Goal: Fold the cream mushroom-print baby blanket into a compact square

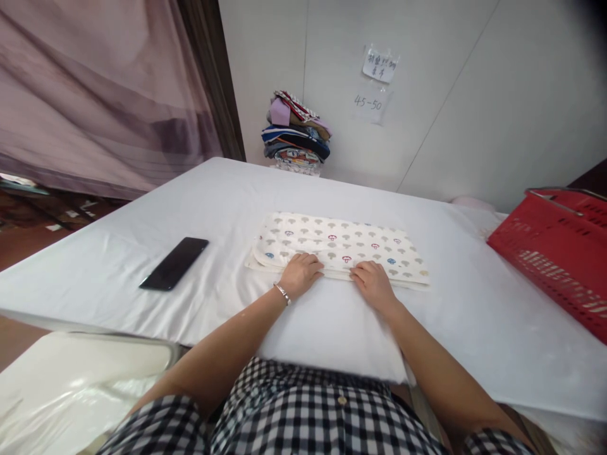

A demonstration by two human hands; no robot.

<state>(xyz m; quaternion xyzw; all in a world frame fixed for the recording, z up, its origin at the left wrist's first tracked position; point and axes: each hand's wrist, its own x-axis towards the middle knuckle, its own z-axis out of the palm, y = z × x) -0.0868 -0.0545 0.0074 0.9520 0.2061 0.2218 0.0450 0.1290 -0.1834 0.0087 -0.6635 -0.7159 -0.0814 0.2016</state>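
A white cloth with a print of small grey, red and blue mushrooms [339, 240] lies folded into a long flat rectangle on the white-covered table. My left hand [301, 273], with a silver bracelet at the wrist, holds the near edge left of its middle. A short way to the right, my right hand [372, 283] grips the same edge. The fingers of both hands curl over the cloth's layers, and the thumbs are mostly hidden. The near edge shows more than one layer, slightly offset at the left corner.
A black phone [174, 263] lies on the table [227, 202] to the left. At the right edge stands a red plastic basket [545, 246]. A stack of folded clothes [296, 136] rises by the wall. A white bin or lid [85, 379] sits below left.
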